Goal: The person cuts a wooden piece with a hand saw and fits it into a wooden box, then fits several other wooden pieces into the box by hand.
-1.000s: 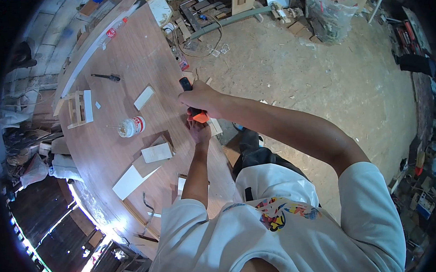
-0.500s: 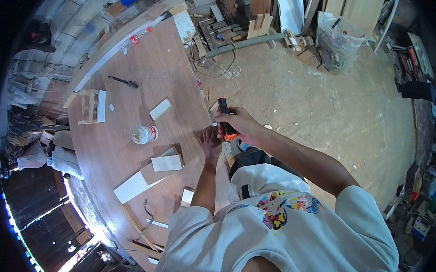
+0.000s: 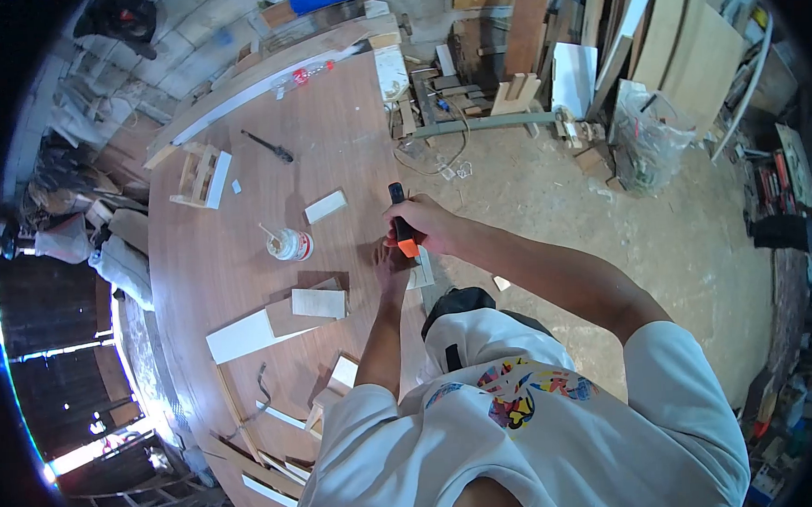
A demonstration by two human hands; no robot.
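My right hand (image 3: 423, 224) grips an orange and black hand tool (image 3: 401, 219) held over the right edge of the brown tabletop (image 3: 234, 261). My left hand (image 3: 390, 259) rests just below it on a small pale wood piece (image 3: 422, 271) at the table's edge; whether its fingers grip the piece is hidden by the right hand. Both forearms reach forward from my white printed shirt.
On the table lie a glue jar with a stick (image 3: 290, 245), a small white block (image 3: 325, 205), stacked pale boards (image 3: 273, 323), a small wooden frame (image 3: 201, 174) and a dark tool (image 3: 268, 146). Scrap wood, cables and a plastic bag (image 3: 650, 134) cover the sawdust floor on the right.
The tool in my right hand swung from the table's edge out over the floor and back above my left hand. The view tilted upward.
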